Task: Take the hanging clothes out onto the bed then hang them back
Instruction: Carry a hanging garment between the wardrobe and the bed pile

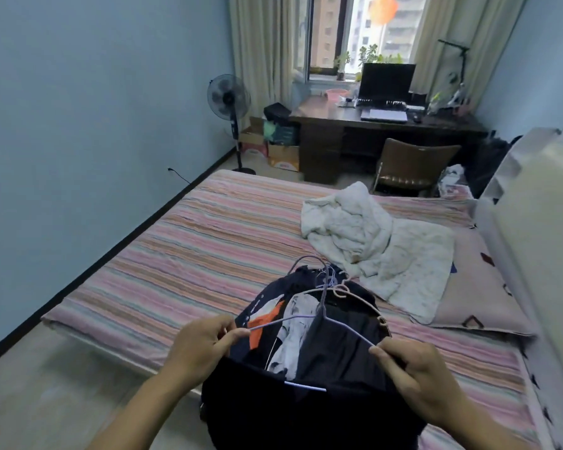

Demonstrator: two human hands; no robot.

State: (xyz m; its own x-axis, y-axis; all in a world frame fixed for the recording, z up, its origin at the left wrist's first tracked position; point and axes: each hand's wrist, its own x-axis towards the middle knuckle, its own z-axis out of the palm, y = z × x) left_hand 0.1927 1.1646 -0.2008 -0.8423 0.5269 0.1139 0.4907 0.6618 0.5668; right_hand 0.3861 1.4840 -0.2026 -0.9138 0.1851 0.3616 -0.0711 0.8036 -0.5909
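Note:
A pile of dark clothes [332, 349] on wire hangers lies at the near edge of the striped bed [182, 254]. On top sits a lilac wire hanger [319, 315], with a pink hanger [355, 295] just behind it. My left hand [202, 342] pinches the lilac hanger's left tip. My right hand [416, 371] pinches its right tip. A dark garment [299, 417] hangs down from under the hanger, between my forearms. Orange and white fabric shows inside the pile.
A crumpled white blanket [364, 235] lies on the bed beyond the pile, next to a pillow [481, 293]. A desk [371, 125] with a monitor, a chair [413, 164] and a standing fan [229, 102] stand by the window. The blue wall runs along the left.

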